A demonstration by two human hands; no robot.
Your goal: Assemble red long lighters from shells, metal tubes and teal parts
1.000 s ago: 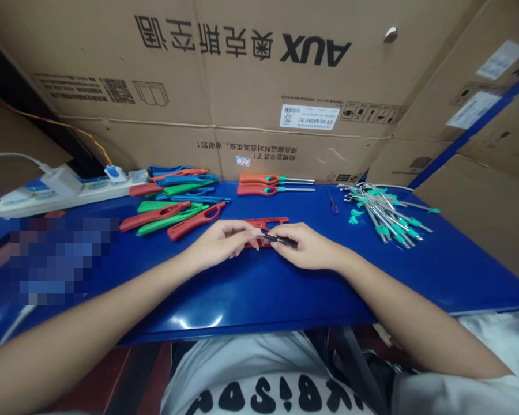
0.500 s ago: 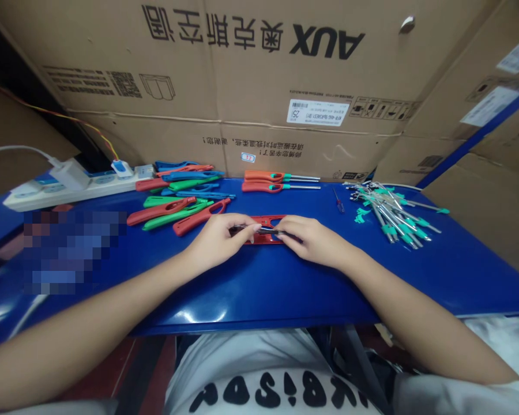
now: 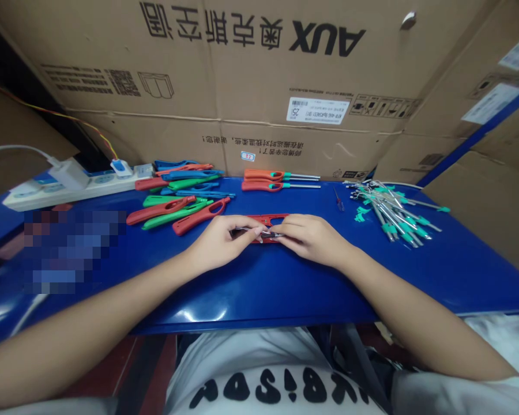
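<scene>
A red plastic lighter shell [image 3: 266,221] lies on the blue table [image 3: 259,288] between my two hands. My left hand [image 3: 220,242] has its fingers pinched over the shell's left end, on a thin metal rod [image 3: 248,230]. My right hand [image 3: 313,237] is closed on the right end of that rod and rests on the shell. The rod's middle shows between my fingertips; the rest is hidden by my fingers.
A heap of red, green and blue lighter shells [image 3: 181,199] lies at back left. Two assembled orange lighters [image 3: 277,180] lie behind my hands. Several metal rods with green fittings [image 3: 391,210] sit at right, near a small screwdriver [image 3: 338,200]. A power strip [image 3: 69,181] is far left; cardboard boxes [image 3: 259,86] stand behind.
My hands have drawn closer together over the red shell, and the thin rod has gone lower, onto the shell. The view shifted slightly.
</scene>
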